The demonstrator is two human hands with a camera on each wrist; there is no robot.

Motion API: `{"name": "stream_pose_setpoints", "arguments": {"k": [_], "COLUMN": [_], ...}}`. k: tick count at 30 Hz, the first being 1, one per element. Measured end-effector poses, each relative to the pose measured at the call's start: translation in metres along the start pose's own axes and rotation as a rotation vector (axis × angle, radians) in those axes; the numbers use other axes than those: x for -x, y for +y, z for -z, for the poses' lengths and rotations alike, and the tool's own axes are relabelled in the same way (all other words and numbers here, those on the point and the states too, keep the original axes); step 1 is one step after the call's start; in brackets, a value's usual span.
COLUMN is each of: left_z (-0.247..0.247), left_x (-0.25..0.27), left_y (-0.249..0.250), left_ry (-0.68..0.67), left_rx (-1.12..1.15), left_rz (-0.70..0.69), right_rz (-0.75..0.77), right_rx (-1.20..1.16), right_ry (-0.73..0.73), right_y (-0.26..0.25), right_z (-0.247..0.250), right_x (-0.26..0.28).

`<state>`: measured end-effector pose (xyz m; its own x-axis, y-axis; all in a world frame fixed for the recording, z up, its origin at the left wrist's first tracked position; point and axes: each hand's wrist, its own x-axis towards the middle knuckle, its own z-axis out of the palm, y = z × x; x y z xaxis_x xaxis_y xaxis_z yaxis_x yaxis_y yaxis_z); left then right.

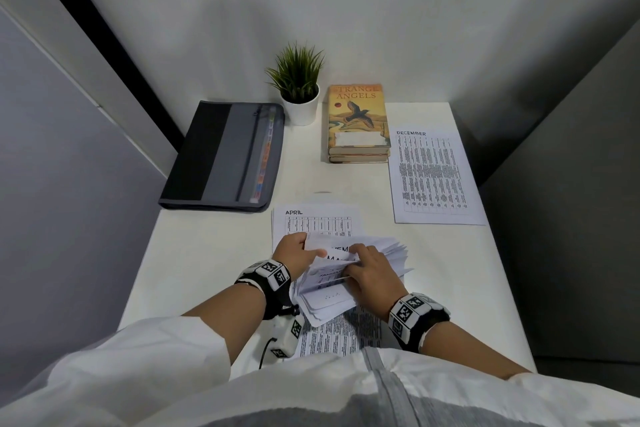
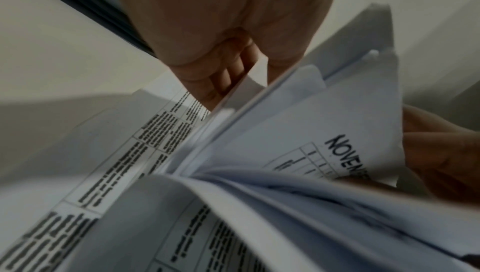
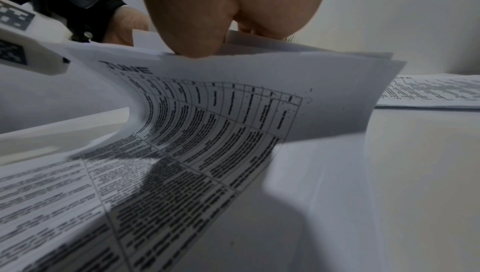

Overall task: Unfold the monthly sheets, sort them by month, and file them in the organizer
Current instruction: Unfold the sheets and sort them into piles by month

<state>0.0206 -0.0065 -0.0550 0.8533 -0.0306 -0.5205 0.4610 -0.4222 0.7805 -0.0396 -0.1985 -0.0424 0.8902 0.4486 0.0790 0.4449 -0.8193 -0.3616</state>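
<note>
both hands work at a bundle of folded monthly sheets [image 1: 349, 274] near the front middle of the white counter [image 1: 207, 253]. the left hand [image 1: 294, 251] has its grip closed on the far left edge of the bundle, thumb on top and fingers [image 2: 221, 77] curled under a raised flap. the right hand [image 1: 372, 276] lies over the right side, fingers bent down into the leaves and pinching a few of them apart. between the two hands parts of printed headings show, mostly covered; the left wrist view shows one leaf headed "novem…" [image 2: 345, 153] fanned up among the others. the right wrist view shows a sheet headed "june" [image 3: 207, 124] curving up from the counter towards the thumb [image 3: 197, 35], its table of dark text in shadow lower down.

an unfolded sheet marked april [image 1: 317, 222] lies flat just beyond the bundle, partly under it. another flat sheet, marked december [image 1: 433, 177], lies well apart at the right edge of the counter. the organizer [image 1: 225, 156], a black and grey folder with coloured tabs along one side, lies closed at the far left. a small potted plant [image 1: 298, 87] stands by the wall, with a stack of books [image 1: 358, 125] just beside it.
</note>
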Motion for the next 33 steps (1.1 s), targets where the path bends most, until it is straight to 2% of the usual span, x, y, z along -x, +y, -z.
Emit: {"name": "stream_pose_setpoints", "arguments": {"k": [6,12,16,19,22,27,30,33], "left_z": [0.002,0.005,0.003,0.003,0.002,0.004,0.005,0.006], "left_x": [0.003,0.002,-0.001,0.002,0.004,0.009,0.008,0.004], "left_y": [0.001,0.005,0.0,-0.002,-0.002,-0.006,-0.004,-0.003], "left_ry": [0.039,0.058,0.057,-0.004,0.009,-0.009,-0.077,-0.066], "left_rx": [-0.068,-0.185,-0.161,-0.043,-0.031,-0.193,-0.35,-0.404], "left_rz": [-0.051,-0.085,-0.105,-0.101,-0.117,-0.314,-0.24,-0.184], "right_rz": [0.008,-0.033,-0.038,-0.037,-0.033,-0.039,-0.03,0.025], "right_rx": [0.013,-0.019,-0.012,-0.025,-0.029,-0.038,-0.036,-0.009], "right_ry": [0.043,-0.005,-0.037,-0.056,-0.058,-0.124,-0.118,-0.137], "right_y": [-0.001,-0.001,-0.001,0.001,0.003,0.006,0.007,0.01], "right_z": [0.0,-0.001,-0.001,-0.002,-0.004,-0.006,-0.004,-0.003], "right_x": [0.0,0.0,0.001,0.0,-0.003,-0.007,-0.006,-0.007]}}
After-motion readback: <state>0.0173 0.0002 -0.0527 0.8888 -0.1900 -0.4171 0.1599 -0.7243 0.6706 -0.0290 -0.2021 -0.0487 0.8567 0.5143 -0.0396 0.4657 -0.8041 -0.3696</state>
